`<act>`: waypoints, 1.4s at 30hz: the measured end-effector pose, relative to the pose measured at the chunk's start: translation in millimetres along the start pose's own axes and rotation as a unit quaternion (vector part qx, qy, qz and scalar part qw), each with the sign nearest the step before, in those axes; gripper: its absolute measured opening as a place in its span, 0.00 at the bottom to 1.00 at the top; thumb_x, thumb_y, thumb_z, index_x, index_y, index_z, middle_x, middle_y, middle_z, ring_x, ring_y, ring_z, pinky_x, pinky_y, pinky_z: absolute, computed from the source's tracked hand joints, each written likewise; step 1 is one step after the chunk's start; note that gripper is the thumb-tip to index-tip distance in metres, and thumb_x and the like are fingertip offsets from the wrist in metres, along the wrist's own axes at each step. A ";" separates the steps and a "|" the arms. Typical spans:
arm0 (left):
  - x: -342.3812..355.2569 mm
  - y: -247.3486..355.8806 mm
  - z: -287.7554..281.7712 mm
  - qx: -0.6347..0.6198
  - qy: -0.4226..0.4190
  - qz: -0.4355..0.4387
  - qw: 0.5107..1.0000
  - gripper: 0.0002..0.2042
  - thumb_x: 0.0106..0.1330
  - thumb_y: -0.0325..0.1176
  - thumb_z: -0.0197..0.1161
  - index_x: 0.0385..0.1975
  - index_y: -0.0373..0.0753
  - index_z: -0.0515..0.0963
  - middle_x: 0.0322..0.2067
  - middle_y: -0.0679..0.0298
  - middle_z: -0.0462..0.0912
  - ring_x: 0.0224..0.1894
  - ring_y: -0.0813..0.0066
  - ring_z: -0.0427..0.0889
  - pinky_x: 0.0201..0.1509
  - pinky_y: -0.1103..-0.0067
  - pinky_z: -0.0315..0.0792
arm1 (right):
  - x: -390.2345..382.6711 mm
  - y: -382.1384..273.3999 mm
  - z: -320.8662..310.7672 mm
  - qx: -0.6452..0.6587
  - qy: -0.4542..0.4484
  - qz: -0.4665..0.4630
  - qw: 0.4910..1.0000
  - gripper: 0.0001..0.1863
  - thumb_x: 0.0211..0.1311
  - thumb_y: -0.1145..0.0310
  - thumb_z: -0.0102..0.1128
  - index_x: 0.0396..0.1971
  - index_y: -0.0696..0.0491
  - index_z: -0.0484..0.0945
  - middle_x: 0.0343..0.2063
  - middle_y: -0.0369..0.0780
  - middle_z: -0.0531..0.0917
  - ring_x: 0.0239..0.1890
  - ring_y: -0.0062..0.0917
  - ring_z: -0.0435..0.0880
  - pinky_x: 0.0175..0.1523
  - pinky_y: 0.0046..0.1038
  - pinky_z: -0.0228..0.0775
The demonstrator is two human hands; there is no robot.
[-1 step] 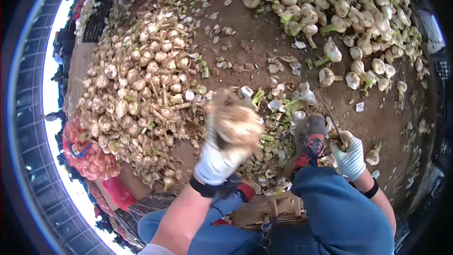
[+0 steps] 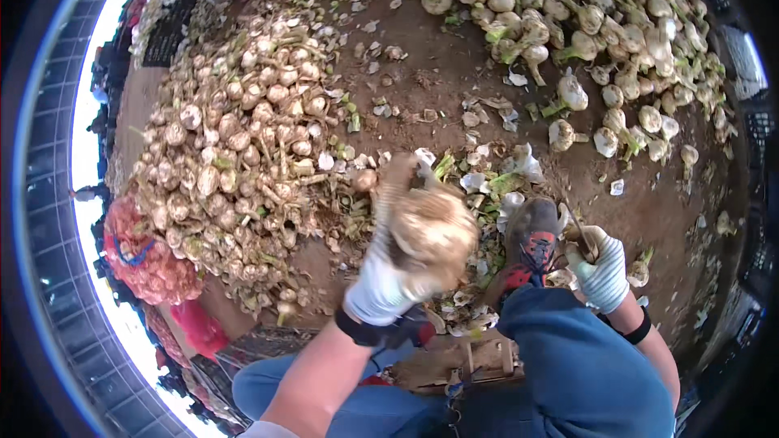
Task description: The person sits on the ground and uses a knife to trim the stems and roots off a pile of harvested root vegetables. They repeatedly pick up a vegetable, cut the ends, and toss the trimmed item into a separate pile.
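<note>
The left pile of garlic is the biggest heap, well to the left of the shoe. The right pile, garlic too, lies past the shoe and to its right, cut off by the top edge. The bulbs are round and dirty white, many with stiff stalks.

Far left of the shoe, a red net bag is full of round lumps that look like garlic, with a blue cord on it. Far past the shoe on the left is a black crate; I cannot make out what is in it. A crumpled pink bag is low and far left of the shoe.

The left hand, in a glove, is just left of the shoe. It is a brown and white blur, so I cannot tell if it is spread or gripping a bulb. The right hand, in a stripy glove, is just right of the shoe, with fingers curled tight round a thin dark tool. Dry, papery peels lie beside the shoe.
</note>
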State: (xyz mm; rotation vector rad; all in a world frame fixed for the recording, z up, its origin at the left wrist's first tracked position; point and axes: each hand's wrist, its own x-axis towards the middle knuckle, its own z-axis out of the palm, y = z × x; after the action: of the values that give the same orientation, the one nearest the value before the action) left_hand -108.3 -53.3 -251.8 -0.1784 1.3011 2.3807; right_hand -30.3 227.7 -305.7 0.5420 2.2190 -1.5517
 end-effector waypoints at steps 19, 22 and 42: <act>-10.9 10.3 62.3 -0.186 0.273 -0.207 0.921 0.13 0.66 0.41 0.57 0.43 0.41 0.76 0.34 0.60 0.82 0.34 0.68 0.83 0.40 0.71 0.81 | 15.6 -118.5 16.5 -0.348 -0.227 -0.390 0.822 0.12 0.41 0.58 0.63 0.24 0.49 0.76 0.15 0.38 0.73 0.22 0.36 0.79 0.33 0.37 0.72; -12.6 -0.7 50.3 -0.168 0.249 -0.186 0.936 0.12 0.64 0.38 0.60 0.43 0.41 0.75 0.33 0.61 0.81 0.35 0.69 0.82 0.41 0.72 0.80 | 16.1 -120.1 19.0 -0.358 -0.227 -0.380 0.822 0.12 0.42 0.58 0.63 0.24 0.48 0.76 0.15 0.37 0.73 0.22 0.36 0.78 0.32 0.36 0.72; -30.1 -37.7 15.4 -0.262 0.152 -0.251 0.920 0.20 0.64 0.38 0.60 0.54 0.40 0.68 0.40 0.60 0.79 0.41 0.68 0.81 0.51 0.73 0.76 | 47.1 -66.9 24.9 -0.296 -0.183 -0.398 0.849 0.09 0.36 0.64 0.60 0.20 0.51 0.76 0.15 0.42 0.74 0.22 0.41 0.77 0.28 0.37 0.70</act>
State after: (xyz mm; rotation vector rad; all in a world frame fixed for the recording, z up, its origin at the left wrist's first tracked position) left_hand -64.0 -31.7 -263.3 -0.9487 0.5836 2.2279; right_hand -102.7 187.5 -284.4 -0.8864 2.5255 -0.9961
